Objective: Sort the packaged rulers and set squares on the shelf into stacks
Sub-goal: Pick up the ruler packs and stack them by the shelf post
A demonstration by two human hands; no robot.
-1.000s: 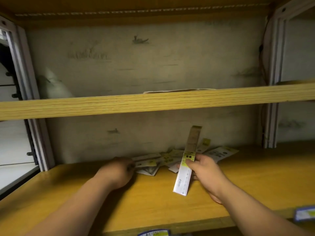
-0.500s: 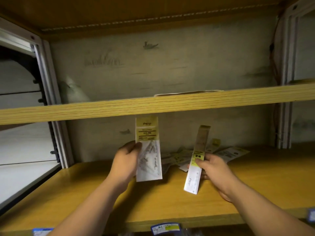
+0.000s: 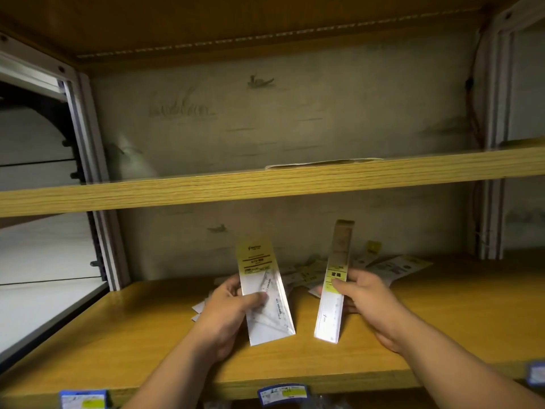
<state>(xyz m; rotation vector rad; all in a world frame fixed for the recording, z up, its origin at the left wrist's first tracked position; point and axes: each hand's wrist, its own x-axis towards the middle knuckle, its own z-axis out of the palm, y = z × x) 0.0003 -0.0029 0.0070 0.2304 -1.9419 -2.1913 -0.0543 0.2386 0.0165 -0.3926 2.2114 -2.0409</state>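
Observation:
My left hand [image 3: 228,312] grips a packaged set square [image 3: 265,293] with a yellow header card, held upright above the wooden shelf [image 3: 118,335]. My right hand [image 3: 368,302] pinches a narrow packaged ruler [image 3: 333,287] with a yellow label, also upright. Behind both hands a loose pile of several more packages [image 3: 392,265] lies scattered near the back wall, partly hidden by the two held packs.
An upper shelf board [image 3: 265,181] runs across just above the hands. A metal frame post [image 3: 100,231] stands at the left, another post [image 3: 491,219] at the right. Blue-labelled items [image 3: 283,394] sit below the shelf's front edge.
My left hand lifted a set square pack out of the pile and brought it lower and closer to me. My right hand kept the ruler upright with little movement.

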